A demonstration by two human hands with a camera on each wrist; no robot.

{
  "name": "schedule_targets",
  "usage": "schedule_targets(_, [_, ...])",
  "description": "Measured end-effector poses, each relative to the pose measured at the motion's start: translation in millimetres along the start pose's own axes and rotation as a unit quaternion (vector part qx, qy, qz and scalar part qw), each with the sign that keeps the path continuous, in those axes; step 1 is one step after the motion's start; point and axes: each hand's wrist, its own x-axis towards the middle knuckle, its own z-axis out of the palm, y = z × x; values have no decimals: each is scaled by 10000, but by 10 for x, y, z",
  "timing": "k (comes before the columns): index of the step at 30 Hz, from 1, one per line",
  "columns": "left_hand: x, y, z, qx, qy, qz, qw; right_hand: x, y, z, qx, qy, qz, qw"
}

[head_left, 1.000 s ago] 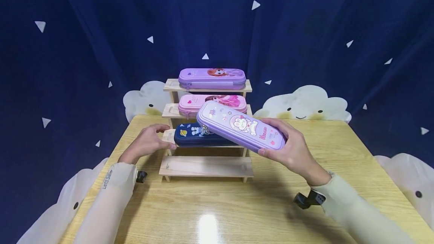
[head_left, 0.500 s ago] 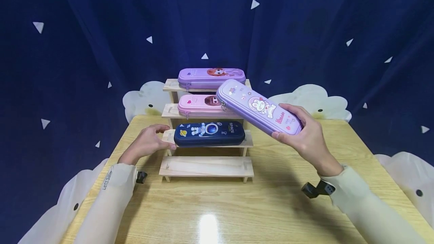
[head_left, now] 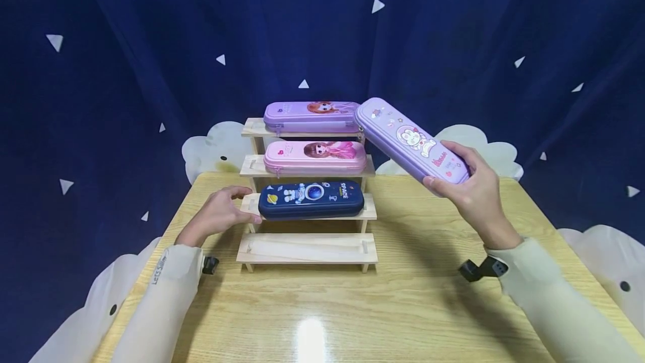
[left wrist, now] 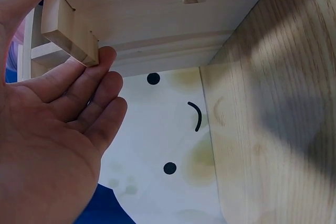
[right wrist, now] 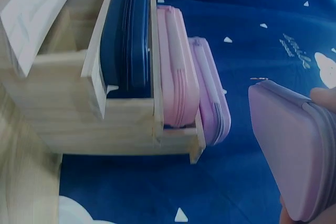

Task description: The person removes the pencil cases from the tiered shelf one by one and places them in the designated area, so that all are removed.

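Note:
My right hand (head_left: 471, 192) grips the lower right end of a lilac pencil case (head_left: 410, 139) with a rabbit picture. The case is held tilted in the air, its upper left end overlapping the top tier in the head view. My left hand (head_left: 221, 214) holds the left end of a wooden tiered shelf (head_left: 306, 248), thumb at the front edge and fingers (left wrist: 107, 59) at the back. On the shelf lie a purple case (head_left: 312, 117) on top, a pink case (head_left: 314, 156) below it, and a navy space case (head_left: 311, 199) under that. The lowest tier is bare wood.
The shelf stands on a light wooden table (head_left: 302, 301). A dark blue curtain (head_left: 453, 43) with white triangles hangs behind, and white cloud shapes (head_left: 456, 139) line the table's back edge.
My right hand has carried the lilac rabbit case up and to the right, away from the shelf, uncovering the navy and pink cases. My left hand stays at the shelf's end.

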Motion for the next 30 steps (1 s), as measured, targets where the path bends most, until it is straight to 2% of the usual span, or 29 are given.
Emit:
schedule_targets(15, [5, -8, 3, -16, -13, -20, 10000, 88, 202, -96, -190, 532, 452, 9974])
schedule_targets(23, [4, 6, -7, -23, -21, -48, 10000, 86, 287, -93, -60, 758, 751, 9943])
schedule_targets(30, [12, 9, -6, -51, -67, -101, 9999, 84, 409, -82, -151, 915, 1064, 9900])
